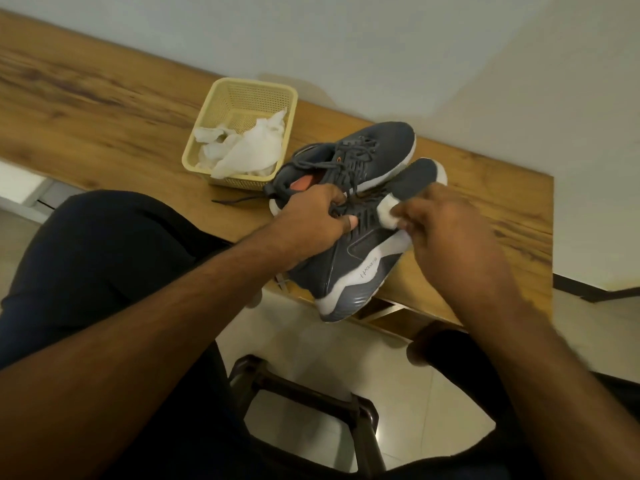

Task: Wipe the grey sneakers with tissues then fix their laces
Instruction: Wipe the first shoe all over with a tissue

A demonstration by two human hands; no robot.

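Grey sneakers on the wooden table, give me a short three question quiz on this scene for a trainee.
1. True or false: the cream plastic mesh basket holds crumpled white tissues.
2. Which hand presses the small folded white tissue on the near grey sneaker?
A. left
B. right
3. Fill in: the left hand grips the near sneaker at its ____.

Key
1. True.
2. B, the right hand.
3. Laces; the far grey sneaker lies untouched on the wooden table.

Wood-grain table [104, 109], matt; perforated plastic basket [292, 109]; crumpled tissues [249, 150]; sneaker [349, 265] upper possibly synthetic, slight sheen
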